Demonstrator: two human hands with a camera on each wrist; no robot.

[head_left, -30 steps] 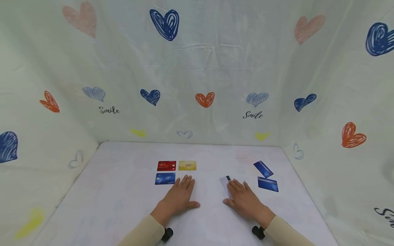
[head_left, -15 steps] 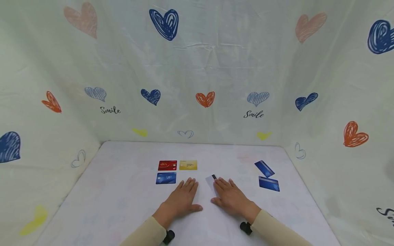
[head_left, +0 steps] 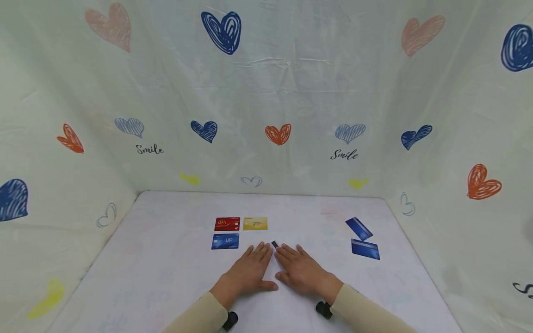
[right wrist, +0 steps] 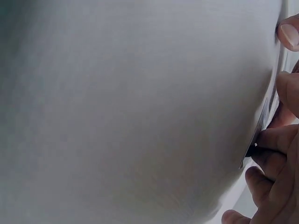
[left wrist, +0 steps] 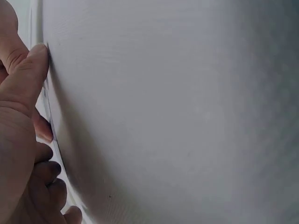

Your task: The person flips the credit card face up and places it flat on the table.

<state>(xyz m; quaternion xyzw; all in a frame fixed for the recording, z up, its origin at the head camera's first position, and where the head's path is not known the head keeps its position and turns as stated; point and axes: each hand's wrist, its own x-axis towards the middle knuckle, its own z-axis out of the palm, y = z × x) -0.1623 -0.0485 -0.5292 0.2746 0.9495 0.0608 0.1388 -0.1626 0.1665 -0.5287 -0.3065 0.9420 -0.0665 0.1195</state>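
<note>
A pale card [right wrist: 256, 133] with a black stripe lies between the two hands, mostly covered. In the head view only its dark stripe [head_left: 275, 244] shows clearly, just beyond the fingertips. The right hand [head_left: 303, 272] rests on the card with its fingers straight. Close by on the left, the left hand [head_left: 249, 269] lies flat with fingers extended and thumb spread. Its fingertips are very near those of the right hand; whether they touch the card I cannot tell. Beyond the left hand are a blue VIP card [head_left: 225, 241], a red VIP card [head_left: 226, 224] and a gold card [head_left: 255, 224].
To the right, two blue striped cards lie at angles, one upper card [head_left: 359, 228] and one lower card [head_left: 365, 249], their corners close together. The white table [head_left: 166, 277] ends at a curtain [head_left: 233, 162] printed with hearts at the back and sides.
The right hand has slid left across the table, bringing the pale card with it to the left hand. The left hand has shifted only slightly. The other cards lie as before.
</note>
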